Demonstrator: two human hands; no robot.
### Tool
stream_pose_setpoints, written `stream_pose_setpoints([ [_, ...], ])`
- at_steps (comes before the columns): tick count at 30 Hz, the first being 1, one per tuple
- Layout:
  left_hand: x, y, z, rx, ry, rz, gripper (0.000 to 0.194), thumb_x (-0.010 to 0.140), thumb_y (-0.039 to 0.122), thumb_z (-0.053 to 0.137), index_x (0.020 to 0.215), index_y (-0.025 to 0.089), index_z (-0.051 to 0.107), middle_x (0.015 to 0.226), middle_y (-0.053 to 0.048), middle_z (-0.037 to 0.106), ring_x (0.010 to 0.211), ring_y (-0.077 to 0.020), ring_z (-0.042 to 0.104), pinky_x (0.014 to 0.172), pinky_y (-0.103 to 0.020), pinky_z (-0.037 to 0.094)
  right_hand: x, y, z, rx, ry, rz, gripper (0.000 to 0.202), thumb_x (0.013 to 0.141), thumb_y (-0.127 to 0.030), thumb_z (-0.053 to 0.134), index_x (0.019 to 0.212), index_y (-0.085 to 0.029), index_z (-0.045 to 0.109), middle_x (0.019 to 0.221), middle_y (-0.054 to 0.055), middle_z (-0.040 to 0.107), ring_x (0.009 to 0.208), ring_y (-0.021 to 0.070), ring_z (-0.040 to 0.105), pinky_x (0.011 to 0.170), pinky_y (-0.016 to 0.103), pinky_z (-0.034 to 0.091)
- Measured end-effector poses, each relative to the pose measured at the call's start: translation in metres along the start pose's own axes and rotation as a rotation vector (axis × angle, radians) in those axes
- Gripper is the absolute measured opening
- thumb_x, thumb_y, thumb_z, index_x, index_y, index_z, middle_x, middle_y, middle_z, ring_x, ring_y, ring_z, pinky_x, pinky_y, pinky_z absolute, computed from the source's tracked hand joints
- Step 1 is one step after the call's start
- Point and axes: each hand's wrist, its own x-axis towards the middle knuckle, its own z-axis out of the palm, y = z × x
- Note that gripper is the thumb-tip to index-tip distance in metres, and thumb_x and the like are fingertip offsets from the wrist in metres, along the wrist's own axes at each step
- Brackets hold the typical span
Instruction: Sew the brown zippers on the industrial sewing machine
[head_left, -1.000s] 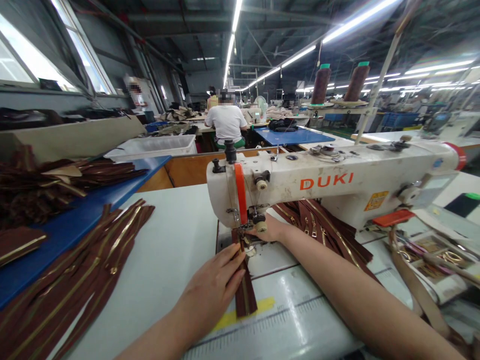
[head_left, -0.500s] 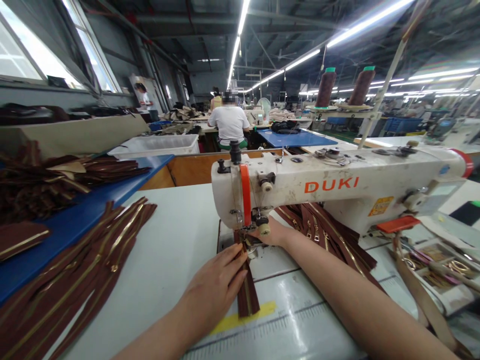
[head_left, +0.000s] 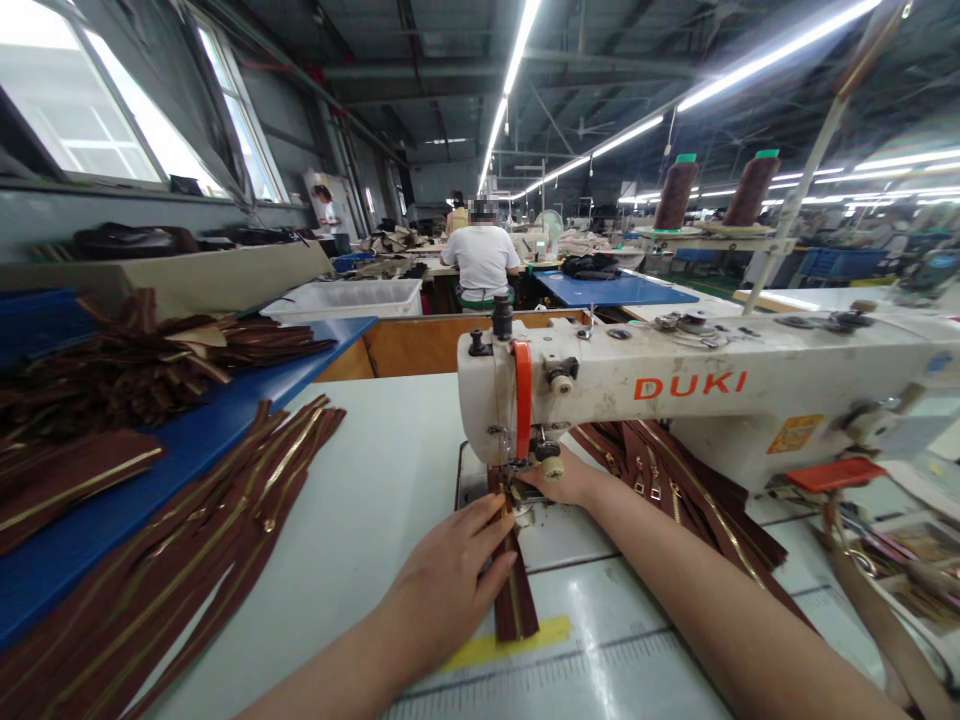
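A brown zipper (head_left: pixel 517 600) with gold teeth runs lengthwise under the needle area of the white sewing machine (head_left: pixel 600 375). My left hand (head_left: pixel 457 560) lies on the zipper just in front of the presser foot, fingers stretched out and pressing it from the left. My right hand (head_left: pixel 566 478) reaches in behind the needle from the right, close to the zipper. Its fingertips are hidden by the machine head, so their grip does not show. The zipper's near end lies loose over a yellow tape strip (head_left: pixel 555 632) on the table.
Several brown zippers (head_left: pixel 262 500) lie at the left. More zippers with gold pulls (head_left: pixel 675 460) rest under the machine arm. A blue board (head_left: pixel 195 430) carries brown strips. A parts tray (head_left: pixel 915 560) stands at the right. A seated person (head_left: pixel 480 262) is farther ahead.
The whole view has shifted, so the scene sits farther right and slightly lower. Both hands keep their places at the needle, and the zipper shows little movement.
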Motion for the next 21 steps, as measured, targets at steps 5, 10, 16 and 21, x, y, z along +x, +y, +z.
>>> stream_pose_setpoints([
  [5,0.000,0.001,-0.002,0.020,-0.001,0.003,0.031,0.090,0.029,0.048,0.116,0.016,0.061,0.123,-0.012,0.062,0.113,-0.0247,0.058,0.094,-0.042,0.051,-0.001,-0.006,-0.002,-0.021,0.003,-0.008,0.018,0.079,-0.017,0.053,0.088,-0.019,0.069,0.097,0.003,0.071,0.094,0.0226,0.064,0.090,0.038,0.049],
  [10,-0.001,0.000,-0.001,0.002,-0.010,-0.007,0.031,0.089,0.029,0.048,0.116,0.017,0.060,0.124,-0.012,0.061,0.113,-0.0247,0.058,0.093,-0.043,0.051,0.001,-0.001,0.000,-0.024,0.001,-0.013,0.018,0.079,-0.018,0.054,0.089,-0.019,0.069,0.100,0.004,0.070,0.097,0.0227,0.063,0.091,0.038,0.049],
  [16,0.000,-0.002,0.000,-0.008,0.016,-0.002,0.031,0.091,0.029,0.047,0.117,0.019,0.059,0.125,-0.010,0.060,0.113,-0.0224,0.057,0.095,-0.040,0.050,0.002,0.006,0.004,-0.019,0.018,-0.012,0.019,0.080,-0.019,0.053,0.091,-0.020,0.068,0.104,0.003,0.069,0.105,0.0228,0.060,0.093,0.037,0.047],
  [21,0.000,-0.002,-0.001,-0.011,0.023,0.001,0.032,0.091,0.029,0.045,0.117,0.017,0.059,0.124,-0.011,0.061,0.113,-0.0230,0.058,0.095,-0.041,0.050,0.003,0.006,0.004,-0.024,0.034,-0.024,0.019,0.079,-0.018,0.055,0.091,-0.019,0.068,0.100,0.002,0.071,0.099,0.0214,0.062,0.095,0.036,0.046],
])
